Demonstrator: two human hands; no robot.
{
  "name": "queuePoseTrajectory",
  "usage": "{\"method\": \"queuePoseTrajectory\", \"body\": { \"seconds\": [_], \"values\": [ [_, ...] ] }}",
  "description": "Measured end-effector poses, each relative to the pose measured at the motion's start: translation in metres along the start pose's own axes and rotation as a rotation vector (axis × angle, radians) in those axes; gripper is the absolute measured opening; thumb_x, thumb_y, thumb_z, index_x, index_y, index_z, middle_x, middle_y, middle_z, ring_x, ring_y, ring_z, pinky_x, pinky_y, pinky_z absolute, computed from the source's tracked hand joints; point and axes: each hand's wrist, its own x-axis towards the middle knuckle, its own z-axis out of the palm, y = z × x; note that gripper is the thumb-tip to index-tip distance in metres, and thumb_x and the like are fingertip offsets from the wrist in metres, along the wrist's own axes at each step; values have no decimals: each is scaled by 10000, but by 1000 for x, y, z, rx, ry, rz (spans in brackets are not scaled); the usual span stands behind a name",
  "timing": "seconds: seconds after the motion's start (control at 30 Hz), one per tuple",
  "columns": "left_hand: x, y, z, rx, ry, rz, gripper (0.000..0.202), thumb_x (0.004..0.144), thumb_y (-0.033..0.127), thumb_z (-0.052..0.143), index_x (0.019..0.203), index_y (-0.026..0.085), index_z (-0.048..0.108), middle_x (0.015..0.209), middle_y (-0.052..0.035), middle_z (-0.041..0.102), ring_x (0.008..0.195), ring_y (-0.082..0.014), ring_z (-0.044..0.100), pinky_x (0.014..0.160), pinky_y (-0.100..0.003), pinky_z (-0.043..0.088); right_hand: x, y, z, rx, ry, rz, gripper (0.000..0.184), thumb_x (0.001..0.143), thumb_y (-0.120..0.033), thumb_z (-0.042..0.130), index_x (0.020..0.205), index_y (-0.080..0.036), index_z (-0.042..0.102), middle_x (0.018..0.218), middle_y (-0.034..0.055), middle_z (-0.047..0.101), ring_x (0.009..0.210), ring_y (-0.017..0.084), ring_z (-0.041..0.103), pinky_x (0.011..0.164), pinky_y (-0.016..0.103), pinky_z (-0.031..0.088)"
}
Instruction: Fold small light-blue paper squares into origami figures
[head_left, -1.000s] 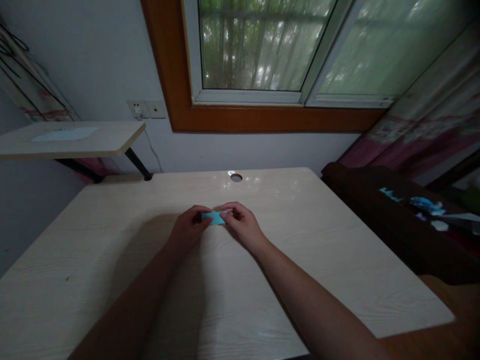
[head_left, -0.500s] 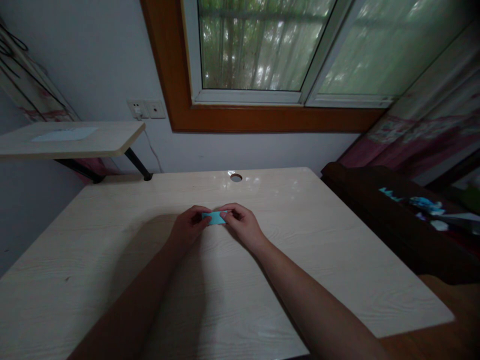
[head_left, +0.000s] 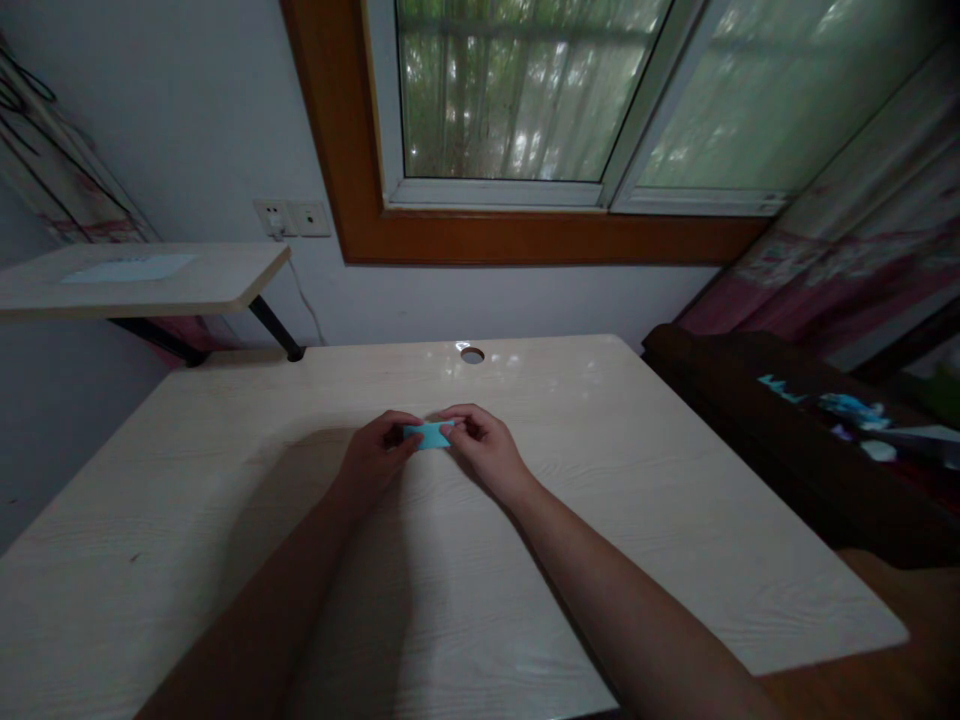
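Observation:
A small light-blue piece of paper [head_left: 427,435] sits in the middle of a pale wooden table [head_left: 225,480], held between both hands. My left hand [head_left: 375,452] pinches its left end with curled fingers. My right hand [head_left: 484,447] pinches its right end, thumb and fingers pressed together. Only the middle strip of the paper shows between the fingertips; its ends are hidden.
A cable hole [head_left: 472,354] is at the table's far edge. A raised side shelf [head_left: 142,275] with a pale sheet stands at the back left. A dark bench [head_left: 795,440] with small blue and white scraps lies to the right. A window and wall stand behind.

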Motion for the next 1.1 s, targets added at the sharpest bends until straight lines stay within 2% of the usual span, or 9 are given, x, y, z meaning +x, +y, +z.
{"method": "queuePoseTrajectory", "body": {
  "seconds": [0.43, 0.67, 0.8, 1.1],
  "values": [
    [0, 0, -1, 11, -44, 14, 204, 833, 330, 676, 1009, 228, 691, 917, -27, 697, 798, -159, 632, 722, -262, 501, 0, -2, 0, 9, 7, 10, 224, 814, -367, 693, 986, -224, 698, 811, 18, 663, 731, 159, 583, 700, 290, 468],
    [0, 6, -1, 117, -82, 72, 214, 863, 336, 634, 1032, 235, 718, 843, -25, 675, 732, -151, 586, 650, -243, 446, -1, -1, 0, 23, -7, 0, 206, 819, -346, 699, 987, -227, 700, 834, 19, 678, 753, 157, 600, 723, 290, 473],
    [0, 9, -1, 144, -93, 86, 222, 872, 337, 625, 1040, 229, 722, 837, -28, 664, 741, -151, 581, 655, -243, 437, -1, 0, 0, 12, -8, -7, 210, 820, -345, 699, 990, -222, 701, 846, 24, 684, 761, 159, 603, 731, 292, 477],
    [0, 8, -2, 132, -90, 51, 210, 869, 333, 640, 1028, 219, 716, 871, -28, 686, 749, -145, 592, 673, -246, 449, -1, -4, 2, 46, -3, -10, 212, 809, -340, 710, 979, -215, 698, 801, 11, 666, 734, 149, 591, 698, 275, 458]
  ]
}}
